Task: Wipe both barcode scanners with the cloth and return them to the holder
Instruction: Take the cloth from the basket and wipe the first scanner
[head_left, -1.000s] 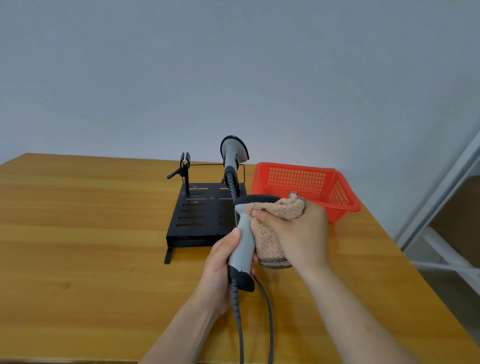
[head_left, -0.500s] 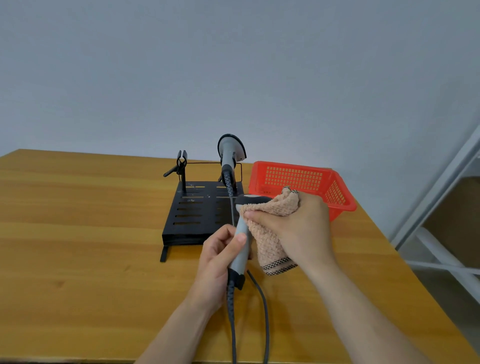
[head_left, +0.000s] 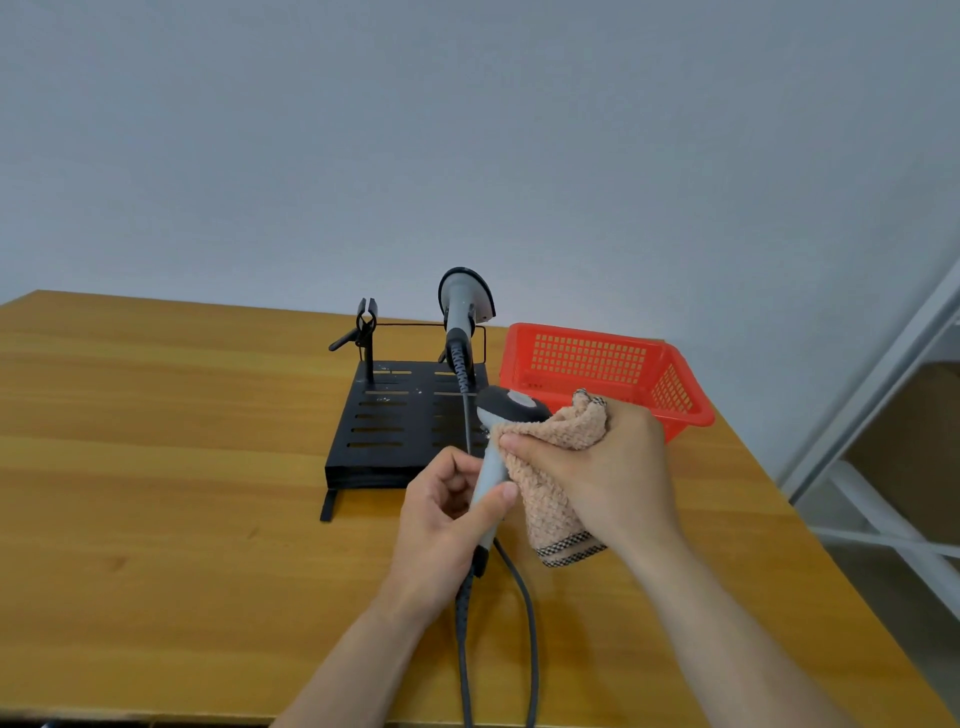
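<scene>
Basket (head_left: 587, 358) just right of holder (head_left: 384, 415)

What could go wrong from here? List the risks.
1. The left hand grips the scanner low on its handle; the right hand pushing with the cloth could twist it loose.
2. Two cables run side by side off the table edge; a snag might tug the second scanner from the holder.

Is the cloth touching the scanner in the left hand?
Touching. Head view: the right hand presses the cloth against the held scanner.
</scene>
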